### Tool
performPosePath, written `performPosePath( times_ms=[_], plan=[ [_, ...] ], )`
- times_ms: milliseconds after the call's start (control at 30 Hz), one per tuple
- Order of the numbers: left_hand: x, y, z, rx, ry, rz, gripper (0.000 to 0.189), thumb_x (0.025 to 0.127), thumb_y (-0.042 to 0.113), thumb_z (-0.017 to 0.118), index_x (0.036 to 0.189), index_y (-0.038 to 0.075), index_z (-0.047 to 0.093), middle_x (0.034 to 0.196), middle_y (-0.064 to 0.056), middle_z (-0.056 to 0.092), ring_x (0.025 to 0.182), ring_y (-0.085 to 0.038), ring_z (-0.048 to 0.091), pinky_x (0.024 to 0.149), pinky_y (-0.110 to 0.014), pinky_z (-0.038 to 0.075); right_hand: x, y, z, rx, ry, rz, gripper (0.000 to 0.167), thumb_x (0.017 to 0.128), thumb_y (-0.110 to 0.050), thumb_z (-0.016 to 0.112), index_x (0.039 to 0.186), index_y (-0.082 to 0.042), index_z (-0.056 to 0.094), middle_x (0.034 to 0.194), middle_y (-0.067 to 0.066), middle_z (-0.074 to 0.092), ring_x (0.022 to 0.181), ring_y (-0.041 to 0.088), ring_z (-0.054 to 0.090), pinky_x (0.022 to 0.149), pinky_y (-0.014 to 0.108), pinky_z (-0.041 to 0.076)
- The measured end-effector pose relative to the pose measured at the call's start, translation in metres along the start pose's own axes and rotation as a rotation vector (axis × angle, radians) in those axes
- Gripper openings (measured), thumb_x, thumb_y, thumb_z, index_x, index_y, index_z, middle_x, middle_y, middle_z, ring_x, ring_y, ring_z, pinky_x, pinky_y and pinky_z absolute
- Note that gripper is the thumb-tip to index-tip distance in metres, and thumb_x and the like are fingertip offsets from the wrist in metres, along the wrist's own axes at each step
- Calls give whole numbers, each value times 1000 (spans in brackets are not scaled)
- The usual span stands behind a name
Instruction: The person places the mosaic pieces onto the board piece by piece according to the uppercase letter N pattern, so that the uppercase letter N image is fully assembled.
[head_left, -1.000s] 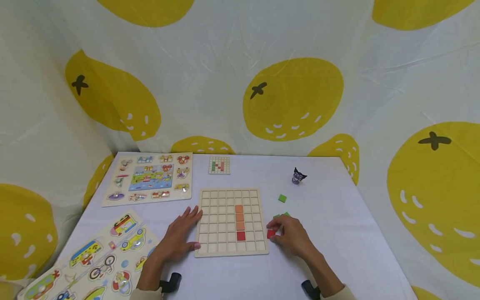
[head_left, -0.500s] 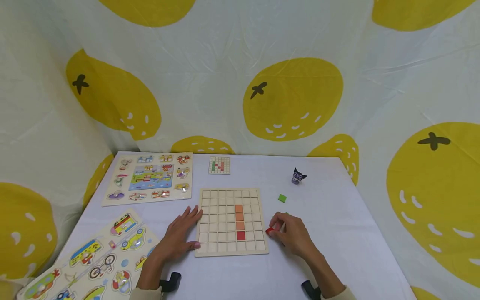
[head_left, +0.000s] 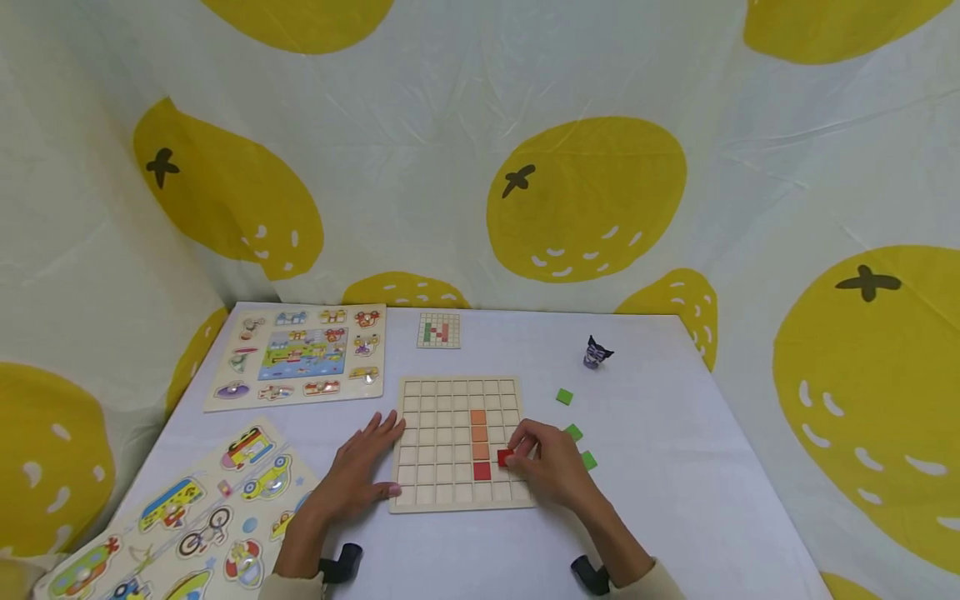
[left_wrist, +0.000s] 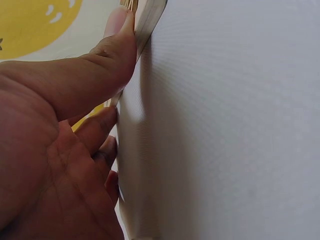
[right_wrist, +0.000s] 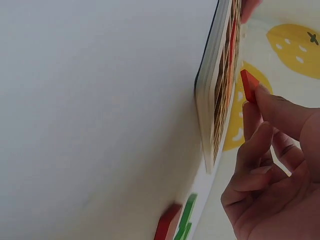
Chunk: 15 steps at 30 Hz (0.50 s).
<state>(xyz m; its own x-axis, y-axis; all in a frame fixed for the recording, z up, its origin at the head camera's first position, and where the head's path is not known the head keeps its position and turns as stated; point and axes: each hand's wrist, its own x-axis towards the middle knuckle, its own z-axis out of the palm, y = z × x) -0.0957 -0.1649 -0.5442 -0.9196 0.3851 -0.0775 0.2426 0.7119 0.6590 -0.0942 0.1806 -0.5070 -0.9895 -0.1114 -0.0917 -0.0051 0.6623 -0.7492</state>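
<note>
Red tile, edges roughly along board grid, right fingers pinching it, left spread

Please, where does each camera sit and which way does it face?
Head: on the head, facing forward and down at the grid board; left hand, right hand and forearms show.
Left wrist: on that wrist, facing the board's edge; left hand shows.
Right wrist: on that wrist, facing the pinched red tile; right hand shows.
Head and right wrist share that tile.
</note>
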Motion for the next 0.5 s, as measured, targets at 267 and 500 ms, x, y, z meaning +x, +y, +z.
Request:
performPosePath(
  times_ms=[267,500],
  plan=[
    [0,-2,3,4,25,11,104,78,17,92,166,13,38,177,-10,26,166,-40,15,130,-66,17,11,-9,17,-5,-33,5,18,88,-15,86,92,-20,69,74,-6,66,64,13,55,54,25,41],
    [1,-1,0,-11,0,-7,103,79,19,91,167,14,36,178,-9,24,167,-38,12,131,-66,14,20,-16,26,-54,-40,-3,16,88,-16,86,91,-19,70,72,-6,64,68,13,57,58,26,43]
  ],
)
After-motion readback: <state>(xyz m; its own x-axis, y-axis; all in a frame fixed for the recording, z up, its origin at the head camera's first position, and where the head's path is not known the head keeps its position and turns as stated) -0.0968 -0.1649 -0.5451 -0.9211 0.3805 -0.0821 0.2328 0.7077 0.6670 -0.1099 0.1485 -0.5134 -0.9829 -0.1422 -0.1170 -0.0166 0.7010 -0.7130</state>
